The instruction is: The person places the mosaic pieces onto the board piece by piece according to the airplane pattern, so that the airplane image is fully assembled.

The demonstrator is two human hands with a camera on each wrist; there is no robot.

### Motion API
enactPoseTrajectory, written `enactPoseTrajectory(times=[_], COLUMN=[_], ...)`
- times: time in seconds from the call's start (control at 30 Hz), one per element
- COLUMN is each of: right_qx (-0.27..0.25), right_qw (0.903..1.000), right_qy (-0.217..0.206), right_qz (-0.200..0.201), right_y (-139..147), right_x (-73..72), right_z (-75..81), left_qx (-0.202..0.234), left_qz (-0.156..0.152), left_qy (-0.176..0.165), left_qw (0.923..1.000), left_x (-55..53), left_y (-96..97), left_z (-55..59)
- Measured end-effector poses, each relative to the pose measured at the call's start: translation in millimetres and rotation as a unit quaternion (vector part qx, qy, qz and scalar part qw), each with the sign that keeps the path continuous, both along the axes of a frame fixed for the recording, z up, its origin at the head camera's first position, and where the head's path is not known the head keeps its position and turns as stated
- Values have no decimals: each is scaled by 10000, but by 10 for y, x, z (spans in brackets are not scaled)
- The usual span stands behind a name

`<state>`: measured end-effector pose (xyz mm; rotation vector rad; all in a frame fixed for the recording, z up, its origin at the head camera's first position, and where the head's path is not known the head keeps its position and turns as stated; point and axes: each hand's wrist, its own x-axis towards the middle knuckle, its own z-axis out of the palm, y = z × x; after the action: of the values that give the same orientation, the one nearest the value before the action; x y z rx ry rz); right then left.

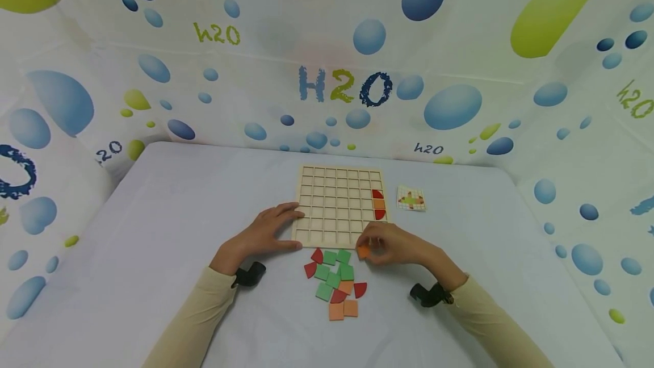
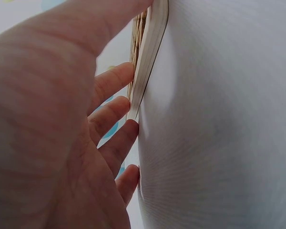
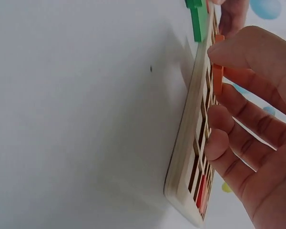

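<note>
A wooden grid board (image 1: 327, 200) lies flat on the table. Two red quarter-circle tiles (image 1: 380, 214) fill cells in its right column, with an orange square tile (image 1: 378, 204) between them. My left hand (image 1: 273, 229) rests at the board's left side, fingers extended and fingertips at the frame. In my right hand (image 1: 392, 243), thumb and fingers pinch another orange square tile (image 3: 218, 78) near the board's front right corner. Just in front of the board lie loose green square tiles (image 1: 324, 291), orange square tiles (image 1: 336, 312) and red quarter-circle tiles (image 1: 360, 289).
A small pattern card (image 1: 411, 199) lies to the right of the board. White cloth (image 1: 204, 186) covers the table, and a printed curtain (image 1: 265, 72) with coloured drops hangs behind it. Each wrist wears a black camera mount (image 1: 250, 274).
</note>
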<state>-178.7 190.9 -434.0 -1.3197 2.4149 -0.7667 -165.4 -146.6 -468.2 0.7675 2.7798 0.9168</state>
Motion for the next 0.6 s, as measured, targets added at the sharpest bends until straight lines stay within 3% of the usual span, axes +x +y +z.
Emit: enactPoseTrajectory(times=[0.6], right_qx=[-335], right_qw=[9973], right_qy=[129], right_qz=[-645], right_y=[113], right_x=[-189], right_z=[-66], left_qx=[-21], left_qz=[30], left_qy=[-98], left_qw=[9999], left_x=[-12], left_y=[11], left_z=[-15])
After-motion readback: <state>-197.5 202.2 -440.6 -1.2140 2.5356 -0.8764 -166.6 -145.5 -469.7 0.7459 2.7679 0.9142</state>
